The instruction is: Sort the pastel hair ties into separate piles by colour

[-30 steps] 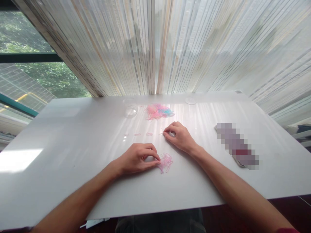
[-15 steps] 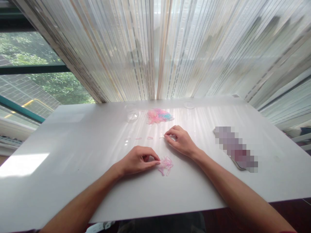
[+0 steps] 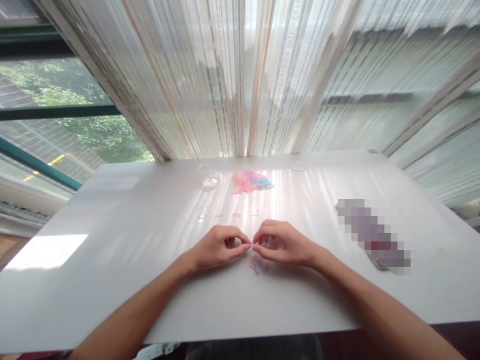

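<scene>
My left hand and my right hand meet fingertip to fingertip, each in a pinch. What sits between the fingertips is too small to make out. Just below and partly behind the right fingers lies a small loose pile of pink and purple rubber bands. Farther off, several single bands lie spaced out in a row, among them a pink band and a pale yellowish band at the right end. Behind that row is a larger heap of pink, orange and blue rubber bands.
A clear round container stands left of the heap, and a clear lid-like disc lies at the back. A phone-like object, mostly blurred out, rests on the right. The white table ends at a striped curtain.
My right hand has come back from the row's right end towards me and now meets my left fingertips. The pale yellowish band lies uncovered in the row. The view has shifted slightly.
</scene>
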A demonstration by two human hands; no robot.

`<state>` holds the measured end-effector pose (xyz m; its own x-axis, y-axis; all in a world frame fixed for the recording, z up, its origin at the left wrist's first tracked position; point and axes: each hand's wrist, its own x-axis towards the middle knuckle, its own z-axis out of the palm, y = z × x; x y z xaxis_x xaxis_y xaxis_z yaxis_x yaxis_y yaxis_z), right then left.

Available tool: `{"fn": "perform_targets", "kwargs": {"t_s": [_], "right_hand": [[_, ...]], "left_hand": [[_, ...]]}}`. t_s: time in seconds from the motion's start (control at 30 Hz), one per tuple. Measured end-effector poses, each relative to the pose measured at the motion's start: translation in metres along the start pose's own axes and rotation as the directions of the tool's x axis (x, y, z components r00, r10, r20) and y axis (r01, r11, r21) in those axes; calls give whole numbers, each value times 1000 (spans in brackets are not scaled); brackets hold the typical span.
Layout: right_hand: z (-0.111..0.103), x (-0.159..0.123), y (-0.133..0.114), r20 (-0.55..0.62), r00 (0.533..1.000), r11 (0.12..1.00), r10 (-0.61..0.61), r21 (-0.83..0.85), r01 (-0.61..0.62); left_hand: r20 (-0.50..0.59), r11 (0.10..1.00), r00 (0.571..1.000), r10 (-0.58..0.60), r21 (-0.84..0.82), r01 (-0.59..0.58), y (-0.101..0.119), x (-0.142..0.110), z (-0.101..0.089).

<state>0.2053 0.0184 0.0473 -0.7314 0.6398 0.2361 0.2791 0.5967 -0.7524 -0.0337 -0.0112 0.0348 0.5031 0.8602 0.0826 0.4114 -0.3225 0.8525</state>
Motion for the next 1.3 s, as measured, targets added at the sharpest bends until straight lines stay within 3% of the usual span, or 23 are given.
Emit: {"fn": "perform_targets", "kwargs": {"t_s": [0.37, 0.77, 1.03, 1.3], "right_hand": [[-6, -2, 4, 45, 999, 1000, 17, -26, -16], [-14, -1, 5, 6, 997, 996, 82, -25, -82], [-14, -1, 11, -12, 993, 993, 115, -24, -115], [-7, 1, 12, -78, 996, 997, 33, -74, -39]], "left_hand": [[25, 998, 997, -69, 9, 69, 1, -1, -1], [18, 994, 994, -105, -4, 105, 1, 0, -2], [73, 999, 997, 17, 38, -19, 2, -1, -2], [-245, 996, 969, 38, 85, -17, -6, 2, 3]]}}
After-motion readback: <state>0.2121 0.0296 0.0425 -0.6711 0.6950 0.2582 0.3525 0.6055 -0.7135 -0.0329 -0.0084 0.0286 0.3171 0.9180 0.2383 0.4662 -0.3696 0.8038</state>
